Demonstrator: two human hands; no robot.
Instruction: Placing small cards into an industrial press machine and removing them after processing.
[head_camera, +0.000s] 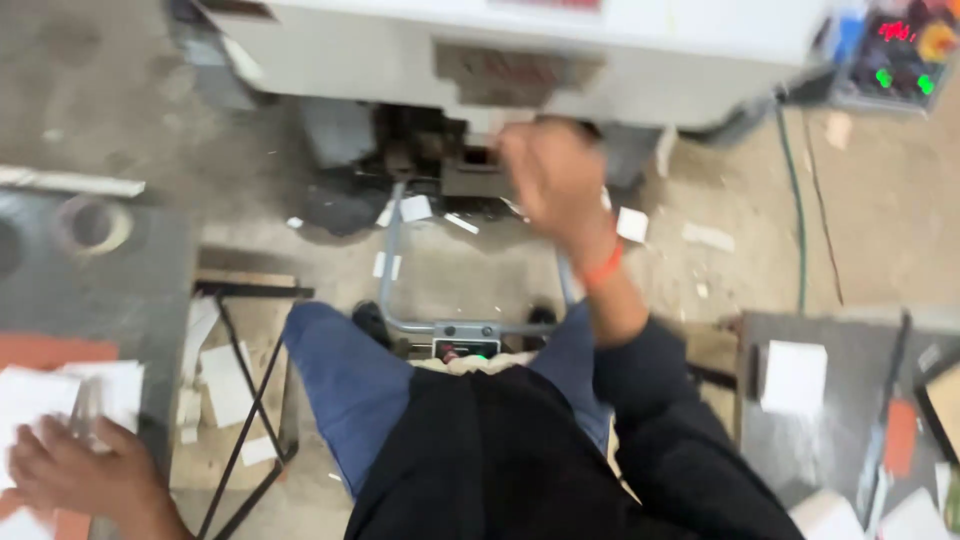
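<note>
Lower left of the frame: the left hand (75, 475) rests, fingers spread flat, on a stack of white paper sheets (60, 395) lying on a dark side table (120, 290); nothing is clamped. The stack sits directly under and just ahead of that hand, its long axis apparently running left to right, though blur prevents certainty.

Centre: blue trouser legs, with a grey foot pedal frame (470, 325) on the floor between them.

Upper centre: the right hand (550, 180), motion-blurred, is raised at the opening of a white machine (620, 70). Its fingers look curled together; contents cannot be told. The left hand is far nearer the stack.

Right: another white sheet pile (795, 375) on a second table.
</note>
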